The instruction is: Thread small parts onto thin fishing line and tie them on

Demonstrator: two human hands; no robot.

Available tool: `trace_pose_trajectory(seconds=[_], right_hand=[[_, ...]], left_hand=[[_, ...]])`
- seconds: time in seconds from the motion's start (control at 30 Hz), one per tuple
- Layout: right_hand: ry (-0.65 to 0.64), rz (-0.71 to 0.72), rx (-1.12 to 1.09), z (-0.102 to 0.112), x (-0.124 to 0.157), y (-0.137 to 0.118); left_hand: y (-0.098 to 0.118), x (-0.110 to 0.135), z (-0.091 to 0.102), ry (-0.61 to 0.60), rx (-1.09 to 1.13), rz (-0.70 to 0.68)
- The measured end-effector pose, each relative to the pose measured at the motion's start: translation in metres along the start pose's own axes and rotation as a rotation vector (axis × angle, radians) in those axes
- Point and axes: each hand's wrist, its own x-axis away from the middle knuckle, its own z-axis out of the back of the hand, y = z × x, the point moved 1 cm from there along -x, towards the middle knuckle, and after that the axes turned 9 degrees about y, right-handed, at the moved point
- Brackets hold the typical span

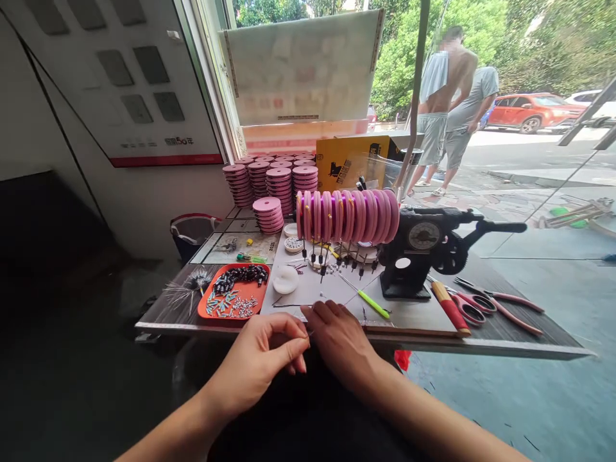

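My left hand (264, 359) is in front of the table's near edge, thumb and forefinger pinched together. What lies between the fingertips is too small to make out. Close beside it on the right, my right hand (339, 337) reaches over the edge with its fingers bent down and together; anything under them is hidden. Beyond both hands, a row of pink spools (346, 216) sits on a black hand-cranked winder (416, 244), with dark little weights hanging below. An orange tray (205, 308) of black, blue and silver small parts lies to the left, near a white round dish (285, 280).
Stacked pink spools (268, 215) and a yellow box (353, 160) stand at the back. A green-handled tool (374, 305) lies ahead of my right hand. Scissors (469, 308), pliers (517, 308) and a red-and-wood handle (450, 308) lie right. Two people (450, 96) stand outside.
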Motion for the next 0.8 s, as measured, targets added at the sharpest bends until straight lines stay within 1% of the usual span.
trace_pose_trajectory(seconds=[0.1, 0.17, 0.2, 0.27, 0.33, 0.37, 0.4, 0.43, 0.5, 0.53, 0.57, 0.6, 0.63, 0.7, 0.8], right_hand=[[0.004, 0.060, 0.020, -0.017, -0.016, -0.006], [0.004, 0.126, -0.003, -0.019, -0.015, -0.007], [0.007, 0.152, -0.019, -0.017, -0.010, -0.008], [0.016, 0.194, -0.048, -0.008, 0.004, -0.010], [0.022, 0.204, -0.145, 0.007, 0.020, -0.014], [0.032, 0.169, -0.252, 0.014, 0.027, -0.016], [0.048, 0.090, -0.393, 0.022, 0.033, -0.018], [0.078, -0.035, -0.557, 0.028, 0.037, -0.019], [0.186, -0.360, -0.875, 0.035, 0.041, -0.018], [0.249, -0.497, -0.987, 0.035, 0.041, -0.016], [0.291, -0.594, -1.074, 0.035, 0.040, -0.015], [0.314, -0.651, -1.137, 0.033, 0.038, -0.014], [0.321, -0.678, -1.175, 0.030, 0.037, -0.014], [0.309, -0.696, -1.202, 0.026, 0.035, -0.013], [0.319, -0.722, -1.232, 0.022, 0.037, -0.015]], left_hand=[[0.007, -0.007, 0.011, 0.003, -0.015, -0.012], [0.005, -0.017, 0.015, 0.030, 0.076, -0.010], [0.002, -0.022, 0.016, 0.051, 0.151, 0.014], [-0.009, -0.031, 0.016, 0.067, 0.332, 0.114], [-0.024, -0.034, 0.013, 0.030, 0.521, 0.240], [-0.032, -0.033, 0.009, -0.004, 0.609, 0.289], [-0.039, -0.031, 0.005, -0.043, 0.692, 0.322], [-0.046, -0.028, 0.000, -0.080, 0.768, 0.345], [-0.057, -0.021, -0.011, -0.126, 0.911, 0.371], [-0.060, -0.017, -0.016, -0.134, 0.974, 0.380], [-0.063, -0.013, -0.022, -0.133, 1.029, 0.388], [-0.064, -0.009, -0.027, -0.124, 1.075, 0.395], [-0.065, -0.006, -0.031, -0.113, 1.113, 0.405], [-0.066, -0.003, -0.038, -0.088, 1.174, 0.424], [-0.065, -0.001, -0.042, -0.080, 1.227, 0.448]])
